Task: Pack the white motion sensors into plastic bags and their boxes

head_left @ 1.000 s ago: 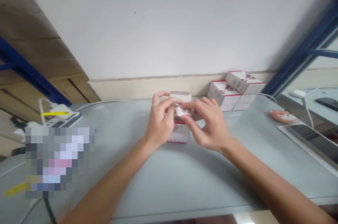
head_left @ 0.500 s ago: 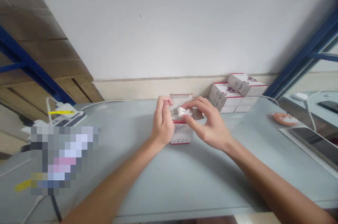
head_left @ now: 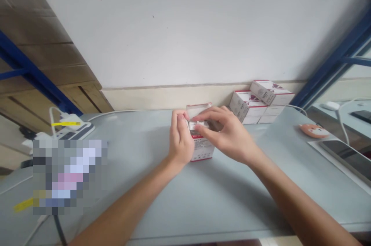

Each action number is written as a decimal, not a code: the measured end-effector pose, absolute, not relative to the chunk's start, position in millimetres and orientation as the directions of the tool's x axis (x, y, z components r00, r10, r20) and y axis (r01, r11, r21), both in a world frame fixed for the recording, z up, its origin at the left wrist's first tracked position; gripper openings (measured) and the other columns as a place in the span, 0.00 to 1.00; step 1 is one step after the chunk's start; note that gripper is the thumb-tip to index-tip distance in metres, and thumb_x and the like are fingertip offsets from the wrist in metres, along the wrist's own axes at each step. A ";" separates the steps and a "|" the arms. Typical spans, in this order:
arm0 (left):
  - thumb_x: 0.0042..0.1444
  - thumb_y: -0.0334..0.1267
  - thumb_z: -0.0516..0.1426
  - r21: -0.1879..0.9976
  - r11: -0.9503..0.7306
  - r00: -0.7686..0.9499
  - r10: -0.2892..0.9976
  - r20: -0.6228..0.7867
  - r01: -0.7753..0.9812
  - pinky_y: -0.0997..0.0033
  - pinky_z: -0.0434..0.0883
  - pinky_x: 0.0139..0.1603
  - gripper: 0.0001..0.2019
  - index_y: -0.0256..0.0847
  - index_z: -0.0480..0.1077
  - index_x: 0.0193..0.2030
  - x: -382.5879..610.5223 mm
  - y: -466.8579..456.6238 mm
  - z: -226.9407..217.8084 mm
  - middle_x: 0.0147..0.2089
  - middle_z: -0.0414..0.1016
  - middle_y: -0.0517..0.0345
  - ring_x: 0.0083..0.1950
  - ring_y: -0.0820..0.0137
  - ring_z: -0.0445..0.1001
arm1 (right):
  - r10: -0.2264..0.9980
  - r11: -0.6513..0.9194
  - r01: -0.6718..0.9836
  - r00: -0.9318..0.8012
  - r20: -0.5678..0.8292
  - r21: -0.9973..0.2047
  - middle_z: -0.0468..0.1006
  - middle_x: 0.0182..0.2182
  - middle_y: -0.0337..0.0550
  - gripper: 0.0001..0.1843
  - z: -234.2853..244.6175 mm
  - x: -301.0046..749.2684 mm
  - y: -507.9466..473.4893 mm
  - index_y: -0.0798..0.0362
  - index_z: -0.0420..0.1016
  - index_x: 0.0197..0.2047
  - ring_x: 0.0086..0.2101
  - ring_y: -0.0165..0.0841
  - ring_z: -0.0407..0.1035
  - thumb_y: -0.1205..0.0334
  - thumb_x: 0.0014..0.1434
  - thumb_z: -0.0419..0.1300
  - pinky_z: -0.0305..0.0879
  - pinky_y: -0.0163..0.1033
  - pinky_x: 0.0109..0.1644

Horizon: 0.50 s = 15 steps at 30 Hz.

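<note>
A white and red cardboard box [head_left: 202, 149] stands upright on the desk with its top flaps up. Against its left side my left hand [head_left: 181, 137] is closed, gripping the box wall. My right hand [head_left: 224, 130] reaches over the top from the right, thumb and fingers on a small white plastic piece [head_left: 198, 125]. That piece lies at the box's opening, partly covered by my fingers. The inside of the box is mostly hidden.
Several similar boxes [head_left: 252, 108] are stacked by the wall at the right. An orange mouse-like object [head_left: 314, 130] and a dark tablet-like panel [head_left: 348, 157] lie farther right. At left sit a power strip [head_left: 77, 130], cables and a blurred-out object [head_left: 71, 176].
My right hand has lowered the white piece from above the opening down into the box top. The box has shifted slightly to the right and turned a little.
</note>
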<state>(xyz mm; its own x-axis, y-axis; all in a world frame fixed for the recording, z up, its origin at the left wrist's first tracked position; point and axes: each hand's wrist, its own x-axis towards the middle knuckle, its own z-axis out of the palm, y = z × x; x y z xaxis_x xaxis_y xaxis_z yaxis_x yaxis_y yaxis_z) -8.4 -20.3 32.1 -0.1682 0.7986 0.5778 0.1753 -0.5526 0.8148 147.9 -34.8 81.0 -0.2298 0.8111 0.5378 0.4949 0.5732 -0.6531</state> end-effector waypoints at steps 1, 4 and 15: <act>0.77 0.56 0.41 0.816 -0.548 -0.176 0.799 0.575 0.183 0.65 0.69 0.44 0.19 0.47 0.59 0.40 -8.4 -20.1 31.7 0.36 0.63 0.59 0.38 0.66 0.66 | 0.808 0.575 0.498 -0.223 0.545 -0.649 0.83 0.42 0.41 0.06 80.3 147.1 -35.3 0.39 0.87 0.44 0.44 0.42 0.73 0.59 0.66 0.67 0.69 0.54 0.51; 0.77 0.56 0.41 0.823 -0.538 -0.180 0.805 0.565 0.180 0.66 0.68 0.41 0.19 0.47 0.59 0.40 -8.0 -20.0 30.6 0.35 0.62 0.60 0.36 0.66 0.65 | 0.804 0.579 0.500 -0.218 0.553 -0.644 0.81 0.42 0.43 0.09 78.2 146.1 -37.0 0.39 0.87 0.45 0.45 0.42 0.73 0.60 0.67 0.65 0.68 0.53 0.49; 0.77 0.56 0.43 0.757 -0.627 -0.241 0.717 0.654 0.185 0.69 0.65 0.38 0.20 0.46 0.59 0.38 -7.4 -14.9 30.2 0.33 0.61 0.62 0.34 0.69 0.63 | 0.632 0.703 0.652 -0.389 0.670 -0.285 0.74 0.61 0.45 0.18 58.3 161.5 -36.6 0.36 0.78 0.64 0.50 0.43 0.68 0.51 0.75 0.56 0.61 0.55 0.56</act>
<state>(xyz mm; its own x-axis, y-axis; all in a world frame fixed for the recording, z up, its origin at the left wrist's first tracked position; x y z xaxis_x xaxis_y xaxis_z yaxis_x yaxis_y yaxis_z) -7.4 -14.9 30.2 -0.2409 0.7174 0.6537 0.1846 -0.6273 0.7565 161.5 -36.6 58.3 -0.3889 0.6320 0.6703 0.6515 0.7031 -0.2850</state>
